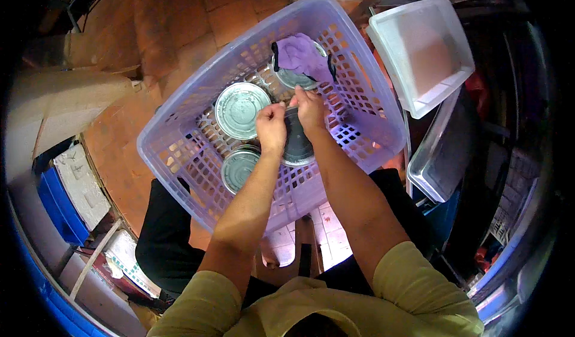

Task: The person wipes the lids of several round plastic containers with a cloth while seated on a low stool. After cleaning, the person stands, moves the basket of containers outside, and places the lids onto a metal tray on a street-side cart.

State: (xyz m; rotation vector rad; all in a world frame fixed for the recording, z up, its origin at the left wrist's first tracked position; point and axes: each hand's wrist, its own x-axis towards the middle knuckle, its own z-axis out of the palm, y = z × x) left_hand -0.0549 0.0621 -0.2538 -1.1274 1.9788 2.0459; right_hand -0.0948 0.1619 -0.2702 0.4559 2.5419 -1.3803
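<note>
A purple plastic laundry basket (pixel 287 207) stands before me, with both my hands inside its rim. My left hand (pixel 272 123) has its fingers curled near the upper left edge of a dark round disc (pixel 297 146). Close by on the right, my right hand (pixel 310 108) overlaps that disc's other side, thumb and fingers drawn together. Whether either hand grips the disc or something small is hidden. Left of my hands lies a round, ridged metal lid or tin (pixel 242 111). Another metal round (pixel 239 171) is partly behind my left forearm. A purple cloth glove (pixel 298 58) covers a further metal round (pixel 294 80).
To the right, a white plastic tub (pixel 426 54) rests above a metal tray (pixel 433 157). Reddish floor tiles (pixel 188 36) extend beyond the basket. At left are a blue plastic crate (pixel 60 207) and a white foam box (pixel 83 186). My knees flank the basket.
</note>
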